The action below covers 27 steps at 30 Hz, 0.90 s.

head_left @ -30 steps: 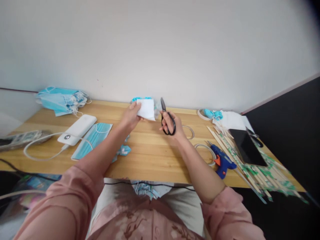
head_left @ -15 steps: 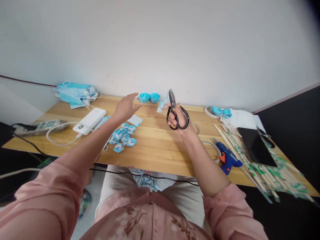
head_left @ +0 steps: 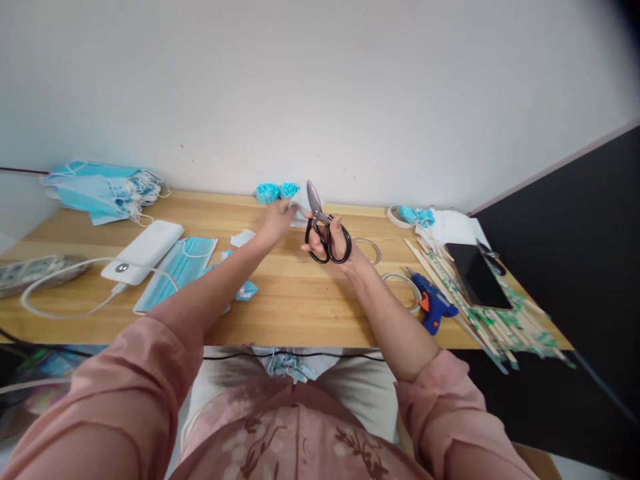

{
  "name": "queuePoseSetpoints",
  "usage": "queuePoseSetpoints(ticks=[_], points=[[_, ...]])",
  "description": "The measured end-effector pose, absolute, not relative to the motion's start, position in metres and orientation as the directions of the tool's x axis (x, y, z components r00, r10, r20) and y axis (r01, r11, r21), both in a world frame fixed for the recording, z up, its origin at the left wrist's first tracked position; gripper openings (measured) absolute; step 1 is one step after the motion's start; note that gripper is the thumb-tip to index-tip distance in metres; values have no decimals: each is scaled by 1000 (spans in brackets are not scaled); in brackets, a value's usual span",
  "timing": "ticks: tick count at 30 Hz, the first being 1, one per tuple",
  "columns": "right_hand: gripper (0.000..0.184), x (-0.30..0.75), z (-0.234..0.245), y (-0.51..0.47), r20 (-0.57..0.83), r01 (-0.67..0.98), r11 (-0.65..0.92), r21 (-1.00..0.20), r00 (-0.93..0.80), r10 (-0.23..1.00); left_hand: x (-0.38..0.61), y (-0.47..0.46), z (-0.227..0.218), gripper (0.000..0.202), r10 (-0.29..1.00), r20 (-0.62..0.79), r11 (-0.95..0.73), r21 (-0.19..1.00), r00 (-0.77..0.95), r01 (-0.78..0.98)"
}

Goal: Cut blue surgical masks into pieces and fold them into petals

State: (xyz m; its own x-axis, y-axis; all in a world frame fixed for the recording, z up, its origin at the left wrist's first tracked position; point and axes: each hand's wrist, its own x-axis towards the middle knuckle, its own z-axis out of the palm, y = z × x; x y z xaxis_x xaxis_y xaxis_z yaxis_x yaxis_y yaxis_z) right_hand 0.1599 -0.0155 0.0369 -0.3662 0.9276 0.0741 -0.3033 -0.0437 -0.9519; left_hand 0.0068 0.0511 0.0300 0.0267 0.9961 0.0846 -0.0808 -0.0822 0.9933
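Note:
My right hand (head_left: 333,243) is closed around the black-handled scissors (head_left: 316,200), whose blades point up toward the wall. My left hand (head_left: 277,221) reaches in from the left, its fingers closed on a thin whitish piece of mask fabric (head_left: 301,203), just left of the blades and partly behind them. Two blue fabric flowers (head_left: 269,193) sit at the wall behind my left hand. Several folded blue-and-white pieces (head_left: 247,291) lie partly hidden under my left forearm, and a small white piece (head_left: 243,238) rests near my wrist.
At left are a pile of blue face masks (head_left: 100,190), a white power bank (head_left: 145,252), a single mask (head_left: 183,267) and a power strip (head_left: 35,275). At right lie a blue glue gun (head_left: 434,301), tape rings (head_left: 369,250), wrapped sticks (head_left: 450,280) and a phone (head_left: 477,275).
My left hand has moved right from open air and closed on the whitish fabric. The scissors stay in my right hand. The view has shifted, uncovering the single mask.

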Motion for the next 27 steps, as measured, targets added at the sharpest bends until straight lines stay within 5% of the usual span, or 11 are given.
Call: queuePoseSetpoints(ticks=[3,6,10,12,15,19,27], points=[[85,162,52,-24,109,-297,-42,-954,-474,874,-7,53,28,9,997,59,-64,993,-51,-101],[72,180,71,-23,203,-208,130,-969,-384,901,-22,51,34,13,994,-110,103,953,-7,-286],[54,206,76,-12,236,231,248,-941,-79,969,-32,44,51,20,962,-262,261,809,75,-527],[45,207,63,-13,201,588,198,-784,-61,978,-32,39,59,22,957,-277,274,764,86,-583],[43,195,38,-27,63,933,94,-348,-77,995,-28,30,65,23,953,-277,294,737,125,-609],[47,185,26,-51,58,997,24,-76,-19,998,-23,22,59,22,939,-295,340,734,174,-588],[42,218,55,-60,31,967,-222,127,220,975,-21,8,44,12,911,-230,362,842,341,-401]])
